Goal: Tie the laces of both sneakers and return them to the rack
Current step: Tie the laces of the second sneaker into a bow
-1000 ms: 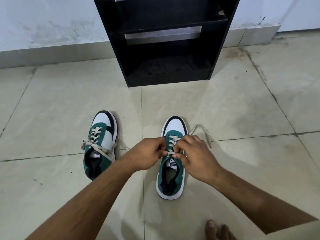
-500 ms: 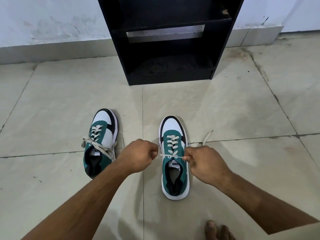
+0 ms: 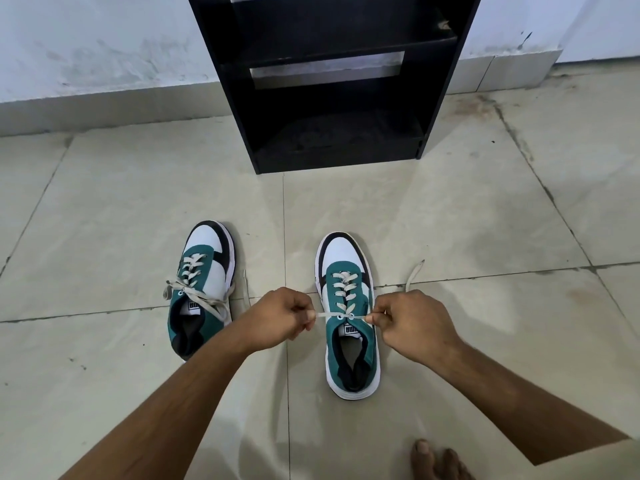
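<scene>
Two sneakers, one rack (image 3: 332, 98) at twelve o'clock; my left hand (image 3: 277, 318) and right hand (image 3: 412, 323) each pinched a lace end of the right sneaker (image 3: 349, 327).

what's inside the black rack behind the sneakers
The black shoe rack shows bare, dusty-looking shelves with no shoes. A small scrap sits on an upper shelf; shelves above the frame edge are not visible.

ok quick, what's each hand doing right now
Left hand: closed, pinching one end of the lace of the right-side sneaker.
Right hand: closed, pinching the lace's other end.
</scene>
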